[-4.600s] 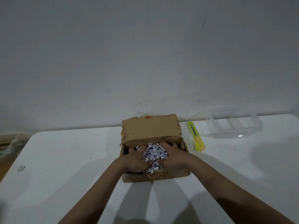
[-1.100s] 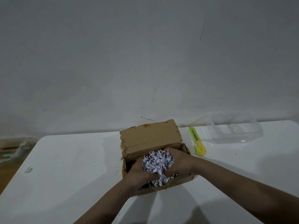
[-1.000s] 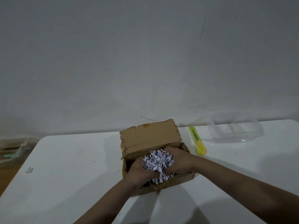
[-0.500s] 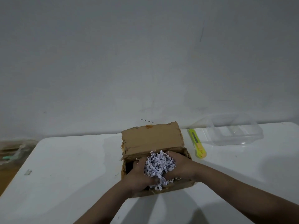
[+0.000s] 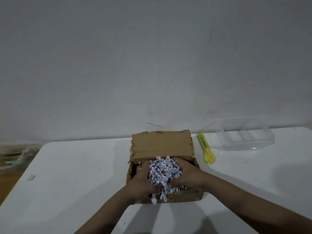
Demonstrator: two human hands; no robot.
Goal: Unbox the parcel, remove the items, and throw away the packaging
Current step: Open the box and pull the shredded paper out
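Both hands are down in an open cardboard box [image 5: 162, 146] on a white table [image 5: 67, 183], pressing a clump of shredded paper [image 5: 163, 173] between them. The left hand [image 5: 142, 181] cups the clump from its left side, fingers curled around the paper; the right hand [image 5: 186, 174] closes on it from the right side, its fingers wrapped over the far edge of the clump. The paper is white with dark printed flecks and bulges up above the hands, while a few loose strips trail down over the near wall of the box, below the wrists. More shreds lie inside the box under the right hand.

The lid flap of the box stands raised just beyond the fingertips, its brown face tilted toward the camera, its edges ragged. The dark inside of the box shows beside the left hand; what lies under the paper cannot be made out.

Past the right hand, to its right and near the box, a yellow-green utility knife [image 5: 206, 149] lies flat on the table. Farther out on that side sits a clear plastic container [image 5: 243, 135], well apart from the hands. Far to the left of the left hand, beyond the table edge, is a blurred clear bag [image 5: 15, 157].
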